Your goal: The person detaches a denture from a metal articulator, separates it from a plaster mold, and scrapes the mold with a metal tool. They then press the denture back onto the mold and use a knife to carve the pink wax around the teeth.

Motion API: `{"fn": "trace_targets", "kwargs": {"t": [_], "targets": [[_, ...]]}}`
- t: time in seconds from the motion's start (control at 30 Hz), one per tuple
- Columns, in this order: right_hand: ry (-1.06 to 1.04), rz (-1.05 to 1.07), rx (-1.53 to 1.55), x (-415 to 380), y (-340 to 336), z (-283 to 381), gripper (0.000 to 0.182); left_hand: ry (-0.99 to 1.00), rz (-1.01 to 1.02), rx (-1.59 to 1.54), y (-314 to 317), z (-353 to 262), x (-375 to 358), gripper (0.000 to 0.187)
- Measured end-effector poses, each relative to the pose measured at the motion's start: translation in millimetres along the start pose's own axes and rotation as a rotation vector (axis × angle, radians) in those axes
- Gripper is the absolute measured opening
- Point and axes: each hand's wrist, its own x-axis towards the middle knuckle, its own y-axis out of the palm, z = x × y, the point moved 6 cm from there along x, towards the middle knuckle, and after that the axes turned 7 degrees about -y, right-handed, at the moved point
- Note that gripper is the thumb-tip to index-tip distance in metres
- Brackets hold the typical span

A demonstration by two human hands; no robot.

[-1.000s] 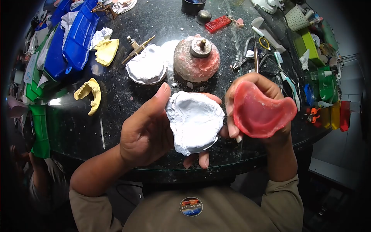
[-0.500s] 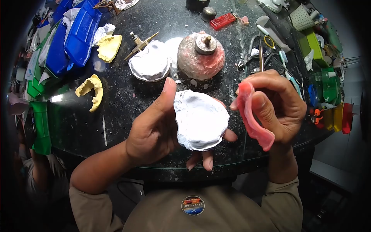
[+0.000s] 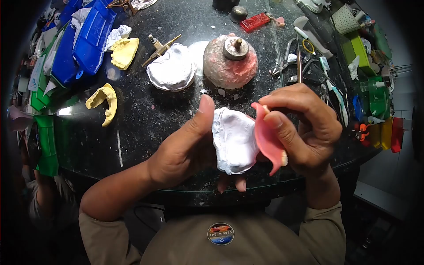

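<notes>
My left hand (image 3: 183, 145) holds a white plaster dental cast (image 3: 236, 141), its thumb along the left edge and its fingers underneath. In my right hand (image 3: 304, 128) a pink denture (image 3: 270, 139) is pinched between thumb and fingers. Its smooth pink side faces the cast, and pale teeth show along the edge toward my right palm. The denture stands upright and overlaps the cast's right edge in this view. Beyond my hands lies a second white plaster cast (image 3: 171, 68), beside a round, pink-stained grey pot with a metal knob, an alcohol burner by its look (image 3: 223, 70).
A yellow horseshoe-shaped cast (image 3: 108, 110) and another yellow cast (image 3: 125, 52) lie at the left near blue bins (image 3: 92, 44). A brass device (image 3: 161, 49) rests behind the white cast. Pliers (image 3: 289, 57), a toothbrush (image 3: 324, 64) and a red block (image 3: 255, 22) lie toward the right and back.
My right hand has moved left and turned the denture, bringing it up against the cast's right side in view. My left hand has shifted slightly right and tilted the cast.
</notes>
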Motion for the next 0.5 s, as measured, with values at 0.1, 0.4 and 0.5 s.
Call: {"fn": "trace_targets", "kwargs": {"t": [0.1,0.4,0.5], "targets": [[-0.024,0.039,-0.045,2,6,4,0.015,-0.036,0.07,0.218,2,0,0,0.094],[-0.188,0.035,-0.161,-2,13,7,0.022,0.008,-0.041,0.264,1,-4,-2,0.081],[-0.191,0.06,-0.168,0,14,7,0.025,0.015,-0.053,0.266,-1,-4,-2,0.08]]}}
